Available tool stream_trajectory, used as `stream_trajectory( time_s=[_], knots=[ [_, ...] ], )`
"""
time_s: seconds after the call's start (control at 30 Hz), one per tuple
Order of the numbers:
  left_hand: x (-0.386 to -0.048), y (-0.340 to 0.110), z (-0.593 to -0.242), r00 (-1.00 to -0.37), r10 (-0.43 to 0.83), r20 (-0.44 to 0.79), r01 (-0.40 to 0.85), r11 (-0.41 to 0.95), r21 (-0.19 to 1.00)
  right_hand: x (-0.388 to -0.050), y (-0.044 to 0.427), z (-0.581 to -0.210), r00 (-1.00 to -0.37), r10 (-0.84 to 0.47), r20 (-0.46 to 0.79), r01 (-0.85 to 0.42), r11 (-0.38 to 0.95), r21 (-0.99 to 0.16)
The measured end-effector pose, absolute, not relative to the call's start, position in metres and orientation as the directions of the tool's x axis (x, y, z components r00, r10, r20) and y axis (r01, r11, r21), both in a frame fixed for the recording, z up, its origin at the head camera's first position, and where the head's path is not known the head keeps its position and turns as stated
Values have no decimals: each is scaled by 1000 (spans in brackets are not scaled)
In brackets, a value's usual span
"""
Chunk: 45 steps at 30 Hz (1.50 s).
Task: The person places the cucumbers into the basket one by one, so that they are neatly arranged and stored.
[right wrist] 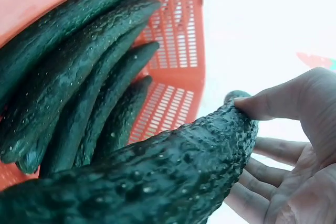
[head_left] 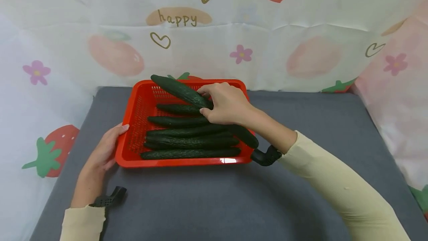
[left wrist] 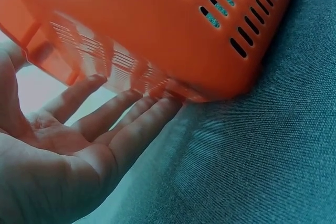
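Observation:
A red plastic basket (head_left: 187, 163) with slotted walls holds several dark green cucumbers (head_left: 190, 143), lying side by side. My right hand (head_left: 227, 101) grips one bumpy cucumber (head_left: 180, 90) between thumb and fingers, above the others. This cucumber slants from the back left down to the front right, its middle hidden by the hand. In the right wrist view the held cucumber (right wrist: 173, 166) fills the foreground. At the basket's left side, my left hand (head_left: 106, 147) holds the rim with the thumb over it. The left wrist view shows its fingers (left wrist: 142, 124) against the outer wall.
The basket stands on a grey cloth-covered table (head_left: 187, 203), near its back edge. Behind it hangs a white curtain (head_left: 254, 6) printed with strawberries, flowers and hearts. Black wrist devices sit on the left wrist (head_left: 108, 198) and right wrist (head_left: 267, 155).

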<state>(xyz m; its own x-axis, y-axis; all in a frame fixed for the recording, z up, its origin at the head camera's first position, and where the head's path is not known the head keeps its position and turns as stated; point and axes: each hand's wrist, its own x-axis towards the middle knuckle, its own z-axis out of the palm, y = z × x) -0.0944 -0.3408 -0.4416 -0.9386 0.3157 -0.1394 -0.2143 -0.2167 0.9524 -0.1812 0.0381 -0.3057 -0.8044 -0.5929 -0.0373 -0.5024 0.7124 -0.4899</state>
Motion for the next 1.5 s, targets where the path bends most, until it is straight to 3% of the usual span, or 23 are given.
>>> stream_trajectory(
  time_s=[0.6,0.97,1.5],
  knots=[
    [-96,-340,-440,-945,297,-134,-202,-211,956,-181,11,-307,-817,-573,-64,-474,730,-492],
    [-96,-337,-438,-948,279,-155,-213,-189,959,-190,12,-310,-794,-570,-212,-431,773,-466],
    [-95,-340,-441,-946,271,-178,-239,-210,948,-183,47,-313,-814,-561,-152,-398,729,-556]
  ],
)
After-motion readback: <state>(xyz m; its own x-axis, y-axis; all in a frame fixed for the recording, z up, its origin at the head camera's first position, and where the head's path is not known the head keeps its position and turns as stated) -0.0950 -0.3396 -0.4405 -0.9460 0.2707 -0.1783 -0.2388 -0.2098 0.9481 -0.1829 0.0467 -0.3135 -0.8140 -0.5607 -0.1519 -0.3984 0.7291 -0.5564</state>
